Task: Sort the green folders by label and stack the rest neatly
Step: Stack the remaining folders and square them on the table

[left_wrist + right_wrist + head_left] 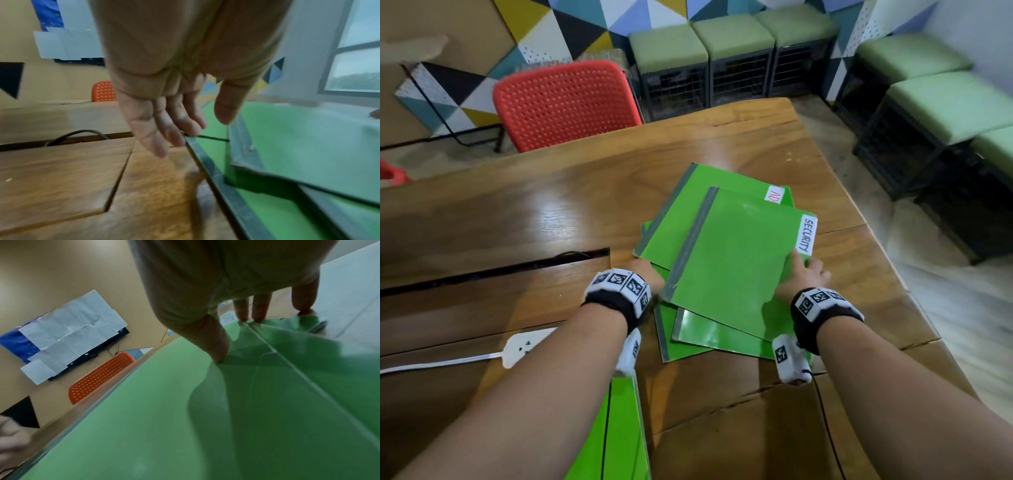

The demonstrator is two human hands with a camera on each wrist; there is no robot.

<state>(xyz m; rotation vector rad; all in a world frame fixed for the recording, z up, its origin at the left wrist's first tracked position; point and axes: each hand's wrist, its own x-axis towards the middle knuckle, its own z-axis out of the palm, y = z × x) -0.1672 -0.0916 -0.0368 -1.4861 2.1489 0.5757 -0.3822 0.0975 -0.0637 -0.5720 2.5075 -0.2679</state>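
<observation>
A loose pile of green folders (705,342) lies on the wooden table (517,212). The top one, labelled SECURITY (736,260), lies skewed over a folder with a red-lettered label (775,196). My right hand (804,274) grips the SECURITY folder (144,418) at its near right edge. Its thumb (220,352) presses on the cover and the fingers (259,311) hold the edge. My left hand (650,274) is at the pile's left side, with loosely extended fingers (164,138) touching a lower folder's grey spine (207,165). Another green folder (619,431) lies under my left forearm.
A white power strip (524,346) with its cord lies to the left, beside a long cable slot (493,270) in the table. A red chair (565,102) stands at the far side. Green-cushioned stools (732,37) line the walls. The table's right edge (893,274) is near the pile.
</observation>
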